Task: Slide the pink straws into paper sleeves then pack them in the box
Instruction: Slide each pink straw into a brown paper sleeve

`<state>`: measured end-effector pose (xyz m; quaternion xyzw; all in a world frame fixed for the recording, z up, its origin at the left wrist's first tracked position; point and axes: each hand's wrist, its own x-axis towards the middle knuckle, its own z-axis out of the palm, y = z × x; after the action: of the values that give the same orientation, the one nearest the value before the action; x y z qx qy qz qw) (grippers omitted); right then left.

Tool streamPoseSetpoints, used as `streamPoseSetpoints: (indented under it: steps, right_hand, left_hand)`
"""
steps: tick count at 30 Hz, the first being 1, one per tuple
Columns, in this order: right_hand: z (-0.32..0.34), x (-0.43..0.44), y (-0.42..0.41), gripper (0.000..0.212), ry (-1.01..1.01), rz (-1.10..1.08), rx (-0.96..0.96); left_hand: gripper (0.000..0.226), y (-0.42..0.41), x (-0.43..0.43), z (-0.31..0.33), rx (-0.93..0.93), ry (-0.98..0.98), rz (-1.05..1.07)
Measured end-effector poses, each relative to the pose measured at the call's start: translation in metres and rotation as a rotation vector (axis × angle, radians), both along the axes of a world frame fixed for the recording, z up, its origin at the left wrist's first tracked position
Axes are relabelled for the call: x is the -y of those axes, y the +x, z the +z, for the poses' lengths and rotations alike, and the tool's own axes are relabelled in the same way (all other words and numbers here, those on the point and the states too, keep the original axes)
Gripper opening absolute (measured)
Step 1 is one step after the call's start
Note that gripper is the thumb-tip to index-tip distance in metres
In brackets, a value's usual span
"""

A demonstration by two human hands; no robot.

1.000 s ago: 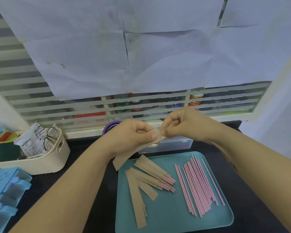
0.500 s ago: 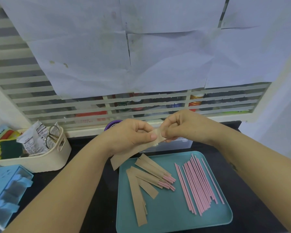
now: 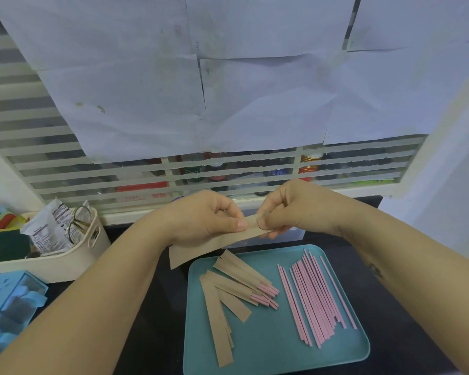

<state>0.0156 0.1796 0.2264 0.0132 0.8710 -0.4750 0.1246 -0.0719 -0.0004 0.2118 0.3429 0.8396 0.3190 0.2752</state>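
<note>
Right, both sets of fingers are up over the far edge of the desk [image 3: 157,307], working one paper sleeve [image 3: 201,247] between them. My left fingers [image 3: 234,224] are curled, thumb pressed on top, pinching the sleeve close to its upper end. My right fingers [image 3: 266,220] are curled too, nipping that same end from the other side, nearly touching the left ones. The sleeve slants down and to the left from the pinch, its lower end hanging free above the desk, just off the far left corner of the teal tray [image 3: 268,347]. Whether a straw is inside it, I cannot tell; my fingers hide the mouth.

Down on the tray, the loose pink straws [image 3: 314,296] lie in a bundle on the right side, roughly parallel. Left of them sit the filled sleeves [image 3: 238,274], pink tips poking out toward the straws. Under and beside those lie the empty sleeves [image 3: 217,320], one long strip reaching toward me.

Just beyond the tray, half hidden by my right wrist, is the clear box [image 3: 293,235]. Far left, a cream basket [image 3: 65,261] holds a packet [image 3: 46,228] and scissors [image 3: 77,223], with a blue container [image 3: 8,301] nearer me.
</note>
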Motion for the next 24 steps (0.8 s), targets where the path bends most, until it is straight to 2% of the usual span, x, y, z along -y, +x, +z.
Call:
streamPoseSetpoints:
  steps: [3, 10, 12, 15, 17, 24]
  right_hand:
    - [-0.002, -0.001, -0.001, 0.012, 0.027, -0.009, -0.013]
    - [-0.002, -0.005, -0.001, 0.004, -0.082, -0.009, 0.019]
    - [-0.005, -0.005, -0.002, 0.005, -0.065, -0.036, 0.013]
    - [-0.009, -0.006, -0.003, 0.007, -0.049, -0.067, 0.002]
    - [-0.011, -0.006, -0.002, 0.009, -0.055, -0.066, 0.011]
    - [-0.011, -0.006, -0.001, 0.013, -0.040, -0.056, 0.041]
  left_hand:
    - [0.012, 0.003, -0.005, 0.006, -0.090, -0.060, -0.029]
    - [0.017, -0.003, 0.000, 0.006, 0.056, 0.007, -0.059]
    - [0.014, -0.001, -0.003, 0.005, -0.054, -0.038, -0.054]
    - [0.008, 0.008, -0.008, 0.003, -0.354, -0.093, -0.031]
    - [0.006, 0.014, -0.009, 0.000, -0.413, -0.065, -0.003]
    - [0.011, 0.005, -0.006, -0.014, -0.003, 0.053, 0.034]
